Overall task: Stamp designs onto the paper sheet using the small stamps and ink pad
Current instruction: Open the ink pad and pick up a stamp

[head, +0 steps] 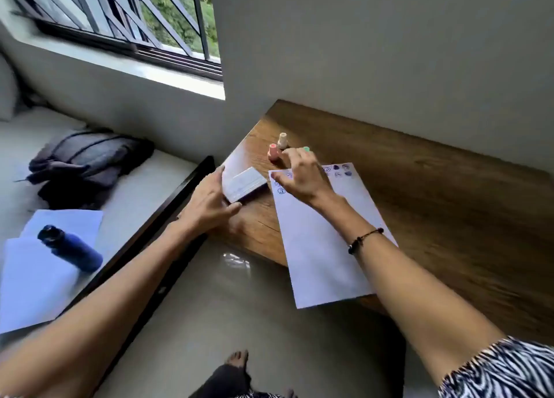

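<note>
Paper sheet (323, 247) lies flat on your wooden table (434, 187), angled, its near corner hanging over the table edge. Several small dark blue stamped designs (337, 169) sit in rows along the sheet's far end, a few more at its far left corner by your fingers.

Your left hand (209, 205) is at the table's left edge, fingers and thumb wrapped around the near end of the closed ink pad (244, 184), a flat box with a pale lid, lying just left of the sheet.

Your right hand (299, 175) hovers over the far end of the sheet, fingers spread and curled down. A green stamp (306, 149) shows at your fingertips; can't tell if you're gripping it or only touching it. A beaded bracelet (364, 240) is on that wrist.

Two more stamps stand on the table just beyond the sheet: a pink stamp (272, 152) and a cream stamp (282, 140) right behind it, close together.

Left of the table, a blue bottle (70, 247) lies on loose white sheets (36, 283) on a cushioned surface, dark folded cloth (87, 160) farther back.
</note>
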